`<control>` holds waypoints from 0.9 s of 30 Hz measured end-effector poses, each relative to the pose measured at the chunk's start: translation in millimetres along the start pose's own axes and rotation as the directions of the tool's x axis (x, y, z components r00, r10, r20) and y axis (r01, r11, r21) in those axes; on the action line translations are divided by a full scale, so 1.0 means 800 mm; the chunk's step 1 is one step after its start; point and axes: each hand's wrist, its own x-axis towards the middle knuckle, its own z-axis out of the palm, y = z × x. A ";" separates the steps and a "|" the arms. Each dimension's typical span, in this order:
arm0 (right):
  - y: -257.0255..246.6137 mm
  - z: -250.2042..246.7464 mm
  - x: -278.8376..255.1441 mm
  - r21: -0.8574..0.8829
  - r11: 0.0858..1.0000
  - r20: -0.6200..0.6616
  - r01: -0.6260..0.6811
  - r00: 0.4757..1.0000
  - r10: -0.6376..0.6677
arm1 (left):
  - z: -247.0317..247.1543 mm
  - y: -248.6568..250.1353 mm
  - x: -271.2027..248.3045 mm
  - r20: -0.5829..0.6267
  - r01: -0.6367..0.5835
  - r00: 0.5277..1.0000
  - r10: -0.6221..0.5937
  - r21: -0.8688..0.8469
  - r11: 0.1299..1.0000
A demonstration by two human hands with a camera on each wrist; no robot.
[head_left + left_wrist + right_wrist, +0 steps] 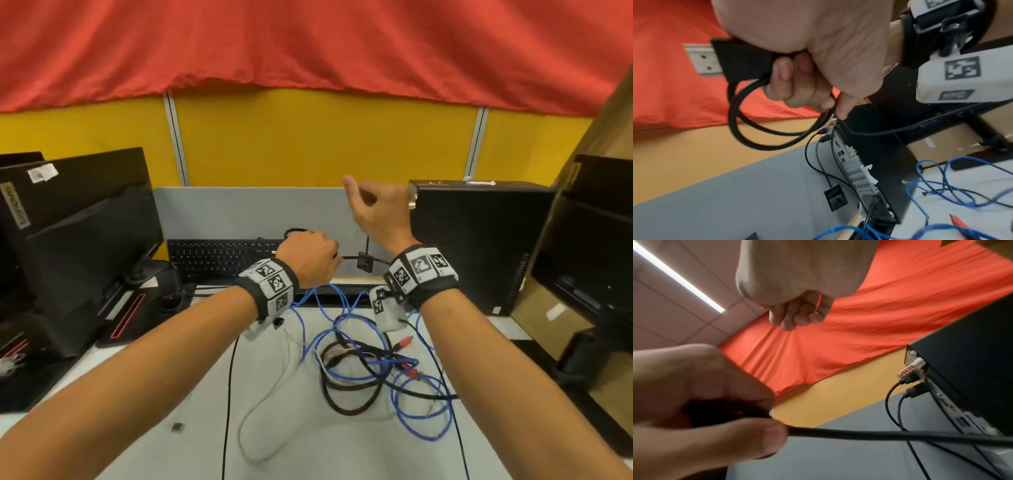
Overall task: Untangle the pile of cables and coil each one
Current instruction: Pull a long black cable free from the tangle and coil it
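Observation:
My left hand (308, 260) is raised above the desk and grips a thick black cable (748, 126), whose loops hang below its curled fingers (789, 84). One strand of that black cable (879, 434) leaves my left hand (705, 402) and runs right, passing under my right wrist. My right hand (373, 209) is higher up, fingers (797, 313) curled into the palm and thumb out, with nothing visible in it. The tangled pile (370, 363) lies on the white desk below. It holds a blue cable (421, 421), a brown cable (346, 407), a white cable (260, 404) and red plugs (406, 341).
A black keyboard (219, 257) lies behind my hands against a grey partition (239, 209). A black tower PC (479, 246) stands to the right with cables plugged in its back (851, 162). A monitor (78, 222) stands at the left. A small black box (363, 262) hangs on a cord.

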 end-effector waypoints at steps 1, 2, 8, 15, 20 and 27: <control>-0.004 0.004 -0.001 0.030 0.999 0.069 -0.028 0.997 0.026 | -0.001 0.002 0.005 0.007 0.024 1.000 -0.024 0.011 1.000; -0.006 0.006 -0.002 0.036 0.998 0.174 -0.057 0.984 0.050 | -0.003 -0.003 0.010 0.017 0.074 0.997 -0.074 0.008 0.997; -0.002 0.026 -0.061 -0.387 0.921 0.715 -0.040 0.617 0.327 | 0.008 -0.058 0.036 0.206 0.455 0.889 -0.408 -0.312 0.834; 0.015 0.068 -0.116 -0.504 0.863 0.587 0.039 0.749 0.309 | -0.006 -0.070 0.032 0.673 0.683 0.725 -0.147 -0.678 0.270; 0.039 0.076 -0.105 -0.192 0.960 0.475 -0.205 0.836 0.273 | -0.029 -0.059 0.012 0.624 0.614 0.779 0.058 -0.741 -0.273; 0.084 0.041 -0.150 -0.184 0.902 0.579 -0.390 0.699 0.420 | -0.037 -0.139 -0.027 0.566 0.194 0.793 -0.226 -0.585 -0.787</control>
